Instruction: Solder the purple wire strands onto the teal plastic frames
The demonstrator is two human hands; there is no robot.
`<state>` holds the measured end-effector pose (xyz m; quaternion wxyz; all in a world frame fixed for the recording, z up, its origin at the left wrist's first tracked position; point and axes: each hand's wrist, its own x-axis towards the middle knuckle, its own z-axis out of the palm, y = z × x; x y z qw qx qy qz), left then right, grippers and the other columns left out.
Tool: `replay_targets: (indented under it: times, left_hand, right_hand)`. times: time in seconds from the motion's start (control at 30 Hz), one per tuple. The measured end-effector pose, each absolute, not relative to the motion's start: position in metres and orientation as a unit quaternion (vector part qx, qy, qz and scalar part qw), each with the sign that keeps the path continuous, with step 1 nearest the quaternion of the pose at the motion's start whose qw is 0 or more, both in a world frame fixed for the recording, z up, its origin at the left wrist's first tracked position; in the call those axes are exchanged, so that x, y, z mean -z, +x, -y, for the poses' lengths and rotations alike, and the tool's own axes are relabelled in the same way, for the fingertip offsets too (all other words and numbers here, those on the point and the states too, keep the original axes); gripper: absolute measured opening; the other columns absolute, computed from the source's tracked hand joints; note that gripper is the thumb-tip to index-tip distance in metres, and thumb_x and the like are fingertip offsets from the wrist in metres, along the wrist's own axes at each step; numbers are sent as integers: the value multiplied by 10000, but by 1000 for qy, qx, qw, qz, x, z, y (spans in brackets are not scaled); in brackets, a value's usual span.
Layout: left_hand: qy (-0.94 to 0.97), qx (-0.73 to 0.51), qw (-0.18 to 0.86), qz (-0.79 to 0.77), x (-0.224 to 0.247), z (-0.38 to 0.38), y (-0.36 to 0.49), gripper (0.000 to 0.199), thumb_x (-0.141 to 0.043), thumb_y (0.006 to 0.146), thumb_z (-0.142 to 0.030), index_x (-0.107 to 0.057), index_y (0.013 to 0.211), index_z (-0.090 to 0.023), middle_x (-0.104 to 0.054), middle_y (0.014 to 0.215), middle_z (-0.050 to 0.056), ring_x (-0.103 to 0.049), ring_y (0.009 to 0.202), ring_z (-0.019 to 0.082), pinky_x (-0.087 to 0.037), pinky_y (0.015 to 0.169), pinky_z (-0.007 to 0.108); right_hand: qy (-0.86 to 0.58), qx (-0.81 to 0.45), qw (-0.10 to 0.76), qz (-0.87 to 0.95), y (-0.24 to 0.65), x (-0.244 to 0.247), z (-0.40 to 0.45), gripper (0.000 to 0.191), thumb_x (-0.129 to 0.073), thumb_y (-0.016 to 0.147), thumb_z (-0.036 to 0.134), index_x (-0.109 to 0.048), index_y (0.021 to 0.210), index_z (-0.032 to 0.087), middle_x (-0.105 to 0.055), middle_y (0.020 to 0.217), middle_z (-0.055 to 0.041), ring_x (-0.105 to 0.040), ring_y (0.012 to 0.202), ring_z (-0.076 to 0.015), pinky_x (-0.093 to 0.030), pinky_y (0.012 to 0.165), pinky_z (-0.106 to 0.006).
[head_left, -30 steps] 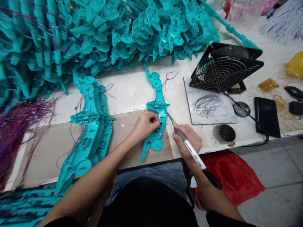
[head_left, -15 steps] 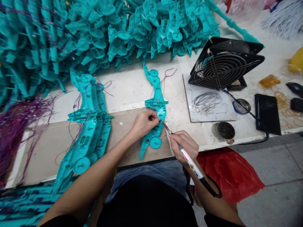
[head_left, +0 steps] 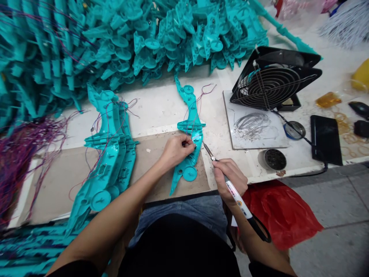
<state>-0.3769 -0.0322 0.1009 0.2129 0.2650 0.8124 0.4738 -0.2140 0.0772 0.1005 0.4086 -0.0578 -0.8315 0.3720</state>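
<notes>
A teal plastic shell (head_left: 189, 104), shaped like a toy bow, lies in front of me with thin red and blue wires (head_left: 198, 104) along it. My left hand (head_left: 177, 149) is at its middle, thumb and fingers pinched; what sits between the fingertips is too small to make out. My right hand (head_left: 230, 179) is closed round the handle of a soldering iron (head_left: 236, 198). The iron's tip is just right of the shell, apart from it. To the left lie several stacked teal shells (head_left: 111, 150) with wires across them.
A big pile of teal shells (head_left: 161, 34) fills the back. On the right stand a black fan (head_left: 273, 84), a white board (head_left: 253, 132) with a coil of solder wire, a round tin (head_left: 272, 159) and a black box (head_left: 325, 138). Purple-red wires (head_left: 25, 165) lie at far left.
My right hand has drawn the soldering iron slightly right, so its tip has come away from the shell. My left hand stays pinched in nearly the same place.
</notes>
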Motion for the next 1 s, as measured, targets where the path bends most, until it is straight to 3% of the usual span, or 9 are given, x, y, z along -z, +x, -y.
replay_targets:
  times: [0.1,0.27,0.4,0.7,1.0]
  left_hand:
    - [265,-475,214,-812,-101,32,-377,87,-577,705,-192,-567,626,-157,-558,600,-27,-498,577,98,-353,564,230]
    - [260,-477,220,-810,-99,32,-378,73,-576,704,-194,-575,642,-155,-564,620,-21,-507,594,102,-358,574,231]
    - [262,-474,219,-811,-98,31,-378,76,-586,706,-211,-582,653,-156,-566,617,-20,-501,587,102,-354,566,230]
    - [274,-462,223,-813,-96,32,-379,72,-568,714,-207,-578,660,-160,-567,621,-26,-503,583,102,-347,557,226]
    - [283,-466,227,-807,-97,31,-379,65,-554,720,-184,-564,663,-155,-547,622,-28,-483,580,98,-367,583,233]
  right_hand:
    - [-68,-386,409,824,-217,-101,-81,204,-568,881,227,-687,1043,193,-685,830,-68,-653,755,-191,-548,659,-344]
    - [-115,-422,402,804,-230,-101,-87,325,-531,914,393,-669,1129,193,-699,789,-53,-670,667,-166,-570,650,-316]
    - [-164,-408,370,818,-247,-103,-91,257,-605,876,321,-676,1103,225,-716,840,-36,-688,752,-162,-568,746,-302]
    - [-144,-429,317,834,-277,-111,-93,399,-600,859,206,-564,1253,255,-691,1042,-47,-661,872,-171,-551,818,-312]
    - [-103,-385,307,864,-292,-110,-96,375,-552,874,204,-565,1247,240,-666,937,-41,-621,888,-189,-519,856,-339]
